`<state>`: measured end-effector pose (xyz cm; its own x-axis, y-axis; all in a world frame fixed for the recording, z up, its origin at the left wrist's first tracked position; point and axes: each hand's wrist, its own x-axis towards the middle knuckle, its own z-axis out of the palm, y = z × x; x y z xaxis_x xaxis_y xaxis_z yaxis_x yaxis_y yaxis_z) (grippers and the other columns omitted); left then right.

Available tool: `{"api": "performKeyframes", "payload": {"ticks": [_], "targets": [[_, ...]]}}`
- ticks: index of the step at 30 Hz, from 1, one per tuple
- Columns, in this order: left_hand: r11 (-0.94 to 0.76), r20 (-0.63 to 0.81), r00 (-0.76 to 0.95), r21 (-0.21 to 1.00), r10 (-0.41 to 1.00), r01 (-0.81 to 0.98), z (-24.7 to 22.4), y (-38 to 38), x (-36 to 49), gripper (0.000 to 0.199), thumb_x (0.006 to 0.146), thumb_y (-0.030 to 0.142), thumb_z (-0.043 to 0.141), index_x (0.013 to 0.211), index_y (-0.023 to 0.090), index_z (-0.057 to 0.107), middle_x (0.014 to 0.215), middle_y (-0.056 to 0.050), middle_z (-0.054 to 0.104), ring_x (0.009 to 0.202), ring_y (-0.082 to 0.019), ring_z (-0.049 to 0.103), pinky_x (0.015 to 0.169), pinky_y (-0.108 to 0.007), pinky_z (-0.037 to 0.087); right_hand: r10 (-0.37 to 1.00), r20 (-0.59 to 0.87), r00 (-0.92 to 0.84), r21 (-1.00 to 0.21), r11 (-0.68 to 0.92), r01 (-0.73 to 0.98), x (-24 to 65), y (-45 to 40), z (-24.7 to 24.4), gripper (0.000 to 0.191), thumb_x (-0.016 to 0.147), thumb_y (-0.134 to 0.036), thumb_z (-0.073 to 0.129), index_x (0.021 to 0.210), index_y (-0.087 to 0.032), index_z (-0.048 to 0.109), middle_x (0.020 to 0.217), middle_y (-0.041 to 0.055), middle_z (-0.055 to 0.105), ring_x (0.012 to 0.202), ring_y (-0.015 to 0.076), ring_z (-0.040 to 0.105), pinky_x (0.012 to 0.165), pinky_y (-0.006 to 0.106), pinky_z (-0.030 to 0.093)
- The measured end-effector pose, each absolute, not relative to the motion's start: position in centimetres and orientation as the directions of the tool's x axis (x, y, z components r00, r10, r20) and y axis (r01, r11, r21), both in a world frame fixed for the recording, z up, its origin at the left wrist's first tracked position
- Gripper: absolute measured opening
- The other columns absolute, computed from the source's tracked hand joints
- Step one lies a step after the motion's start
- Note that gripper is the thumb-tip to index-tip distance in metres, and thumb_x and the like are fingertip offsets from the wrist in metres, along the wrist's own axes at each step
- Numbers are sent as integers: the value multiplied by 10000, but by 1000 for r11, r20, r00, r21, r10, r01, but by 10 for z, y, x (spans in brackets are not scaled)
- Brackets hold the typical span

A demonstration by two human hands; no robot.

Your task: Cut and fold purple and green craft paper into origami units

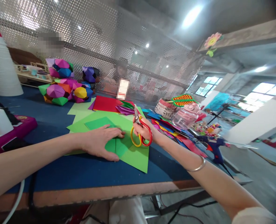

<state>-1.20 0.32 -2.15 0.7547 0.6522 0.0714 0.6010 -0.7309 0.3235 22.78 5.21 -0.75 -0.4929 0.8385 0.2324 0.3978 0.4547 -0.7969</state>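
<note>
Several light green sheets (138,158) overlap on the blue table, with darker green paper (98,123) on top of them. My left hand (104,140) lies on the green paper, its thumb spread apart from the other fingers. Over the right part of the sheets, my right hand (144,129) holds scissors (141,133) with one red and one yellow handle. The scissor blades point up and away, and look closed. Red paper (105,103) and folded purple and green pieces (126,107) lie just behind the green sheets.
Colourful paper balls (58,93) stand at the back left, near a stack of white cups (2,65) and a purple power strip (23,124). To the right are coloured papers (170,127), a clear pink-lidded jar (186,116) and a blue glue gun (215,146) with a cable.
</note>
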Motion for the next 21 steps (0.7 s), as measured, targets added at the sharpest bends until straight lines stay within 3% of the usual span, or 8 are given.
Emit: {"api": "performKeyframes", "payload": {"ticks": [5,14,21], "targets": [[-725,44,757,326,652,606,-21,3,-13,792,800,646,663,1429,217,444,1571,-121,406,1450,-342,354,1226,-532,116,859,262,-440,-785,455,419,241,63,-12,159,858,-305,541,947,-252,420,516,-95,479,425,132,476,411,247,362],[-743,87,774,366,628,561,-22,4,-14,766,805,653,668,1405,225,458,1492,-102,505,1399,-323,431,1227,-513,107,837,360,-413,-789,509,343,228,26,-3,203,927,-387,546,1006,-245,425,606,-73,542,469,112,498,452,238,394],[-744,58,804,422,592,518,-20,10,-18,430,1005,381,429,1422,274,418,1541,-59,450,1438,-265,374,1228,-498,46,841,341,-419,-859,460,224,222,22,-22,196,959,-415,519,992,-257,407,562,-78,546,440,119,475,425,237,364]]}}
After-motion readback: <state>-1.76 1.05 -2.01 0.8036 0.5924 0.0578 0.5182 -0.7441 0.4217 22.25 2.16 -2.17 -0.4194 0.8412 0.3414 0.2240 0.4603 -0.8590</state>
